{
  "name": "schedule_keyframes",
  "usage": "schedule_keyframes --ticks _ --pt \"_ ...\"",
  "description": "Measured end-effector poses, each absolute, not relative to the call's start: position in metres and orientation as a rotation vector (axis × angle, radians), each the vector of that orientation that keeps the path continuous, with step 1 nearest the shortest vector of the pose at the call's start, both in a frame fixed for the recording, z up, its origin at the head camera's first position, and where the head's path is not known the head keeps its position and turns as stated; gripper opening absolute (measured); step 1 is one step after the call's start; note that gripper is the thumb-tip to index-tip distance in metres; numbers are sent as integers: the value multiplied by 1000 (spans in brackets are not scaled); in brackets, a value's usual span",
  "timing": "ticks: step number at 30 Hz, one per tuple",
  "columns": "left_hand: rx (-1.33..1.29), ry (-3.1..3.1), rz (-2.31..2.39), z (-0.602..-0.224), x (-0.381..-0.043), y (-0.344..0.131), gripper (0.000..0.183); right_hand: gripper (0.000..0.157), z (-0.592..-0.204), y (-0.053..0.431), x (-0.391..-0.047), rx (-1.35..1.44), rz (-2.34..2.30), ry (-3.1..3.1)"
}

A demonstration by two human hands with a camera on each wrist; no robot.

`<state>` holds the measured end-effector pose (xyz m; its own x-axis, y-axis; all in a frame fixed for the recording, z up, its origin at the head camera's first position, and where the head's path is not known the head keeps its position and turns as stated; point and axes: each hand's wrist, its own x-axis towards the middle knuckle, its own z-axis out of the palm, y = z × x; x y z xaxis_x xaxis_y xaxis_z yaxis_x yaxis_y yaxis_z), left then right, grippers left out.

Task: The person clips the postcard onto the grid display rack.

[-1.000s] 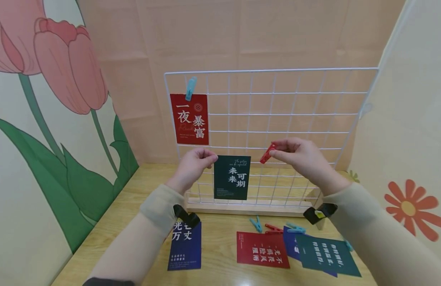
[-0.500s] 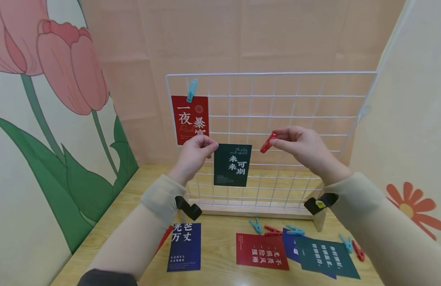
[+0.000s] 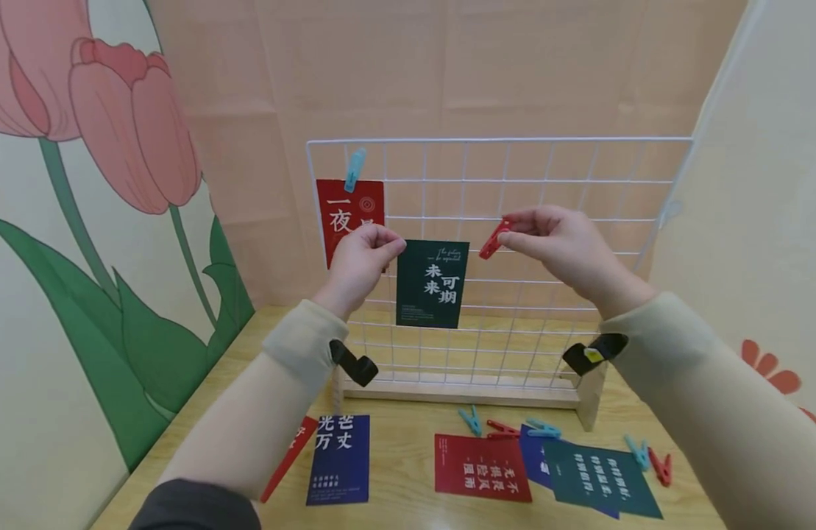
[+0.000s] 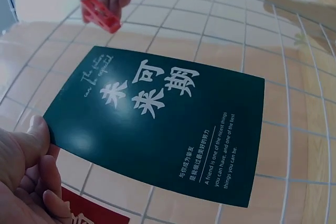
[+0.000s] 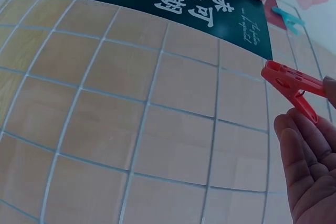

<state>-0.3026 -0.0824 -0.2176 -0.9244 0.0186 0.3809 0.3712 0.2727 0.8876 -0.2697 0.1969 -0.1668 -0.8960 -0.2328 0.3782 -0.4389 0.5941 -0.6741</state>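
Observation:
My left hand (image 3: 364,261) pinches the upper left corner of a dark green card (image 3: 432,285) with white lettering, held upright in front of a white wire grid (image 3: 547,294). To its right, my right hand (image 3: 558,246) grips a red clothespin (image 3: 494,239) between thumb and fingers. That clothespin is apart from the card; in the right wrist view the clothespin (image 5: 294,85) lies just beyond the card's corner. Behind my left hand, a red card (image 3: 335,213) hangs on the grid from a light blue clothespin (image 3: 355,171), its lower right part hidden.
The grid stands in a wooden base (image 3: 447,394). On the table lie a blue card (image 3: 339,464), a red card (image 3: 480,469), a green card (image 3: 602,478) overlapping another blue one, and several red and blue clothespins (image 3: 470,420). Another red card (image 3: 291,456) is partly under my left arm.
Both hands have risen along the grid, carrying the green card and the red clothespin upward. My left hand now covers part of the hanging red card.

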Motion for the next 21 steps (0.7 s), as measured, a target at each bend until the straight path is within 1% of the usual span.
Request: schedule_keyframes --ticks 12,21 --pt "-341 -2155 -1697 -197 -307 -76 18 52 -137 187 -268 573 1160 -2532" --pt "-310 -2096 -1678 -188 -308 -69 19 50 -124 177 -269 611 1173 -2485"
